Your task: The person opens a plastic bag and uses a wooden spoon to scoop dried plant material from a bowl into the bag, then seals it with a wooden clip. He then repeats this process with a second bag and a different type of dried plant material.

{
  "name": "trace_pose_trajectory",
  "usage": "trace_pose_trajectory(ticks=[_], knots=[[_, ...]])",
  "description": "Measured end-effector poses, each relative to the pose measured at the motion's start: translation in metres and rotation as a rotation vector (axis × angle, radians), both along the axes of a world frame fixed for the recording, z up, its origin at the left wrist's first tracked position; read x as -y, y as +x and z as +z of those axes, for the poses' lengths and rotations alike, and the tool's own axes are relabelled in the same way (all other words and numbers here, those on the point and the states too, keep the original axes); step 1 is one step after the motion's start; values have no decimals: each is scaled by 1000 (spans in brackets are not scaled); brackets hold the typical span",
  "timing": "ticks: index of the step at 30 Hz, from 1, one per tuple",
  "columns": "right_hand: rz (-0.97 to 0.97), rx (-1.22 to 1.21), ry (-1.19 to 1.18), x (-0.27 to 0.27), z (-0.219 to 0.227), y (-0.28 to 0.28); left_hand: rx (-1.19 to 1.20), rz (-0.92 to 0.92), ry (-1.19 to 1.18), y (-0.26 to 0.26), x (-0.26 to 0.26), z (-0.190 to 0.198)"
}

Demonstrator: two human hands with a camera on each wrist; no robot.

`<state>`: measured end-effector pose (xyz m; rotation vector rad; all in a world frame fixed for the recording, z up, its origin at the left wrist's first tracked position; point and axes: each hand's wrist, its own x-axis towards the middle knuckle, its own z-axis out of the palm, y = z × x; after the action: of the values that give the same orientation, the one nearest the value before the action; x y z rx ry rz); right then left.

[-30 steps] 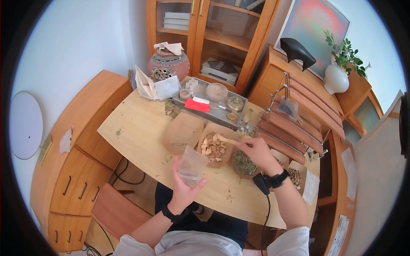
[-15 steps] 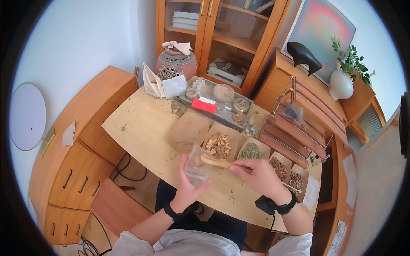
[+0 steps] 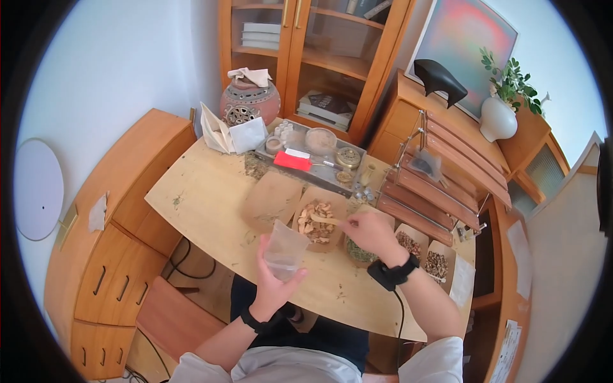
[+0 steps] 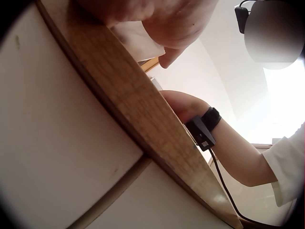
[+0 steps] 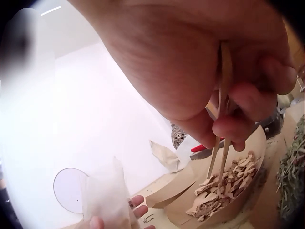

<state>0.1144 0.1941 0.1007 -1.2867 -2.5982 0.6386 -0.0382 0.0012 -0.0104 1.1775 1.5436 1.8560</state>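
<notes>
Upright in the left hand [image 3: 276, 288] is a translucent pouch [image 3: 285, 251], gripped by its lower part over the table's front half. Between the fingers of the right hand [image 3: 372, 235] is a pale wooden tool with two thin arms [image 5: 223, 119]; its tips are down in the light-brown dried pieces [image 5: 226, 188]. Those pieces fill a brown paper tray [image 3: 345, 203] just beyond the pouch. In the right wrist view the pouch [image 5: 107, 195] shows low at the left, with left-hand fingertips around it. The left wrist view hides the pouch and tool.
Left of that tray is another paper tray [image 3: 271, 203] with a few scraps. Trays of green herb [image 3: 359, 253] and darker pieces [image 3: 436, 264] lie to the right. Behind are a grey tray [image 3: 305, 167] with jars, a red item [image 3: 292, 161] and a wooden tiered rack [image 3: 440, 175].
The right hand brought the wooden tool to the pouch's mouth half a second ago; now it is back over the tray, tips among the pieces. The left hand keeps its hold on the pouch.
</notes>
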Motion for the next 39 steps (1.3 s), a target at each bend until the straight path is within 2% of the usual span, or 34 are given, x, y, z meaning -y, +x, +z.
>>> trace_pose_trajectory(ticks=[3,12,15,22,27,36,39], knots=[[10,63,-144,-8,-3,-11,-8,22,6,1,0,1],[-33,-60,-358,-16,-11,-19,-1,20,-15,1,2,-1],[-29,-106,-320,-16,-18,-20,7,15,-17,1,2,1],[-13,-76,-403,-10,-17,-24,28,8,-10,2,1,2],[-4,-28,-447,-10,-4,-28,49,-2,-1,2,0,2],[8,-230,-404,-11,-29,-25,4,10,1,0,0,-1],[8,-288,-334,-7,-20,-12,17,8,6,0,0,0]])
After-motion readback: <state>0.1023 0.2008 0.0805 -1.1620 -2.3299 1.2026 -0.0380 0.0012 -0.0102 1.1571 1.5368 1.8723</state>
